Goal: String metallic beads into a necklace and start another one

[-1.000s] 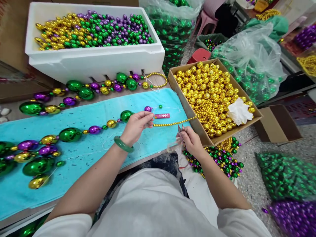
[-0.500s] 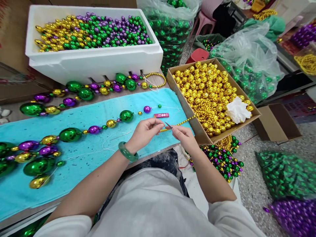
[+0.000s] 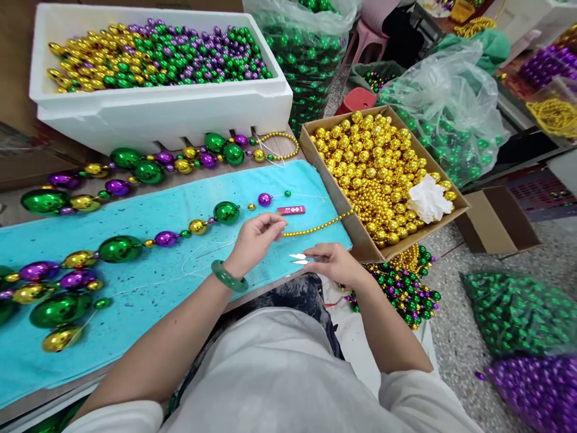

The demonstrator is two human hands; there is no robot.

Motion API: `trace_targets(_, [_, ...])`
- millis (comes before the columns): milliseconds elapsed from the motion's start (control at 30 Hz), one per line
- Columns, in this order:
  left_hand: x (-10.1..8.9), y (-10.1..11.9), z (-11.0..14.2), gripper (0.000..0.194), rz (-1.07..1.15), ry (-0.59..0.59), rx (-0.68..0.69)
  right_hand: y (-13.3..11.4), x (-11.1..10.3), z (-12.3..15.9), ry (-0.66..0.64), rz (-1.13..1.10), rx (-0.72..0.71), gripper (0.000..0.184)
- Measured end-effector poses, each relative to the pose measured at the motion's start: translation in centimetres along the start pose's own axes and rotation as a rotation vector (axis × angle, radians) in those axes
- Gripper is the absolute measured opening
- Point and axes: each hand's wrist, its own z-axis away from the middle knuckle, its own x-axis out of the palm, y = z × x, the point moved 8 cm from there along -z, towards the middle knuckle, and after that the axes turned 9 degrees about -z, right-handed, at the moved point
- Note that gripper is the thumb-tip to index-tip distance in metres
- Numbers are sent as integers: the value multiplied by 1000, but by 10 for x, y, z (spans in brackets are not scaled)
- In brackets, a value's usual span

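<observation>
Gold bead strand stretched from the cardboard box of gold balls across the right end of the turquoise cloth, its near end pinched in the left hand. Left fingertips closed tight on that end, just below the small red tag lying on the cloth. Green bangle on the left wrist.

Right hand low at the table edge, just right of the left hand, curled around small snips with the two pale blade tips pointing left and slightly apart. Whether the thin white thread looping on the cloth runs into either hand: cannot tell.

Left of the hands, a long string of big green, purple and gold balls laid diagonally across the cloth, ending near a loose purple ball and a tiny green bead. A second such string along the far edge of the cloth, in front of the white foam box heaped with mixed gold, green and purple beads. A crumpled white tissue on the gold balls in the cardboard box. Heap of finished mixed bead necklaces on the floor beneath that box, and plastic bags of green balls beyond and to the right.
</observation>
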Motion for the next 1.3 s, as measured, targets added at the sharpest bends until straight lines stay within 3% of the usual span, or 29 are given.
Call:
trace_targets(100, [-7, 0, -5, 21, 116, 75, 25, -4, 11, -4, 47, 506, -58, 32])
trace_targets(200, [-14, 0, -8, 20, 183, 149, 67, -20, 15, -13, 152, 746, -225, 41])
trace_targets(267, [-17, 0, -9, 19, 198, 184, 91, -29, -1, -22, 261, 804, -271, 39])
trace_targets(367, [-18, -2, -11, 17, 189, 188, 93, -29, -46, -44, 429, 927, -160, 39])
trace_targets(467, [-15, -4, -10, 17, 188, 178, 74, -19, -71, -76, 299, 1099, -58, 37])
trace_targets(600, [-13, -4, -7, 20, 194, 182, 62, -9, -69, -102, 84, 1255, -41, 37])
trace_targets(900, [-12, -7, -2, 25, 260, 156, 1, -5, -58, -111, 11, 1287, 20, 36])
trace_targets(1033, [-14, -5, 3, 24, 276, 138, -6, -29, -74, -85, 163, 1165, 6, 30])
trace_targets(1167, [-19, 0, 5, 22, 311, 138, 20, -59, -118, -5, 386, 859, 10, 18])
trace_targets(1233, [-21, 3, 5, 21, 324, 141, 30, -56, -134, 39, 309, 673, 80, 13])
trace_targets(1300, [-22, 9, 6, 20, 332, 138, 38, -39, -139, 75, 140, 543, 222, 12])
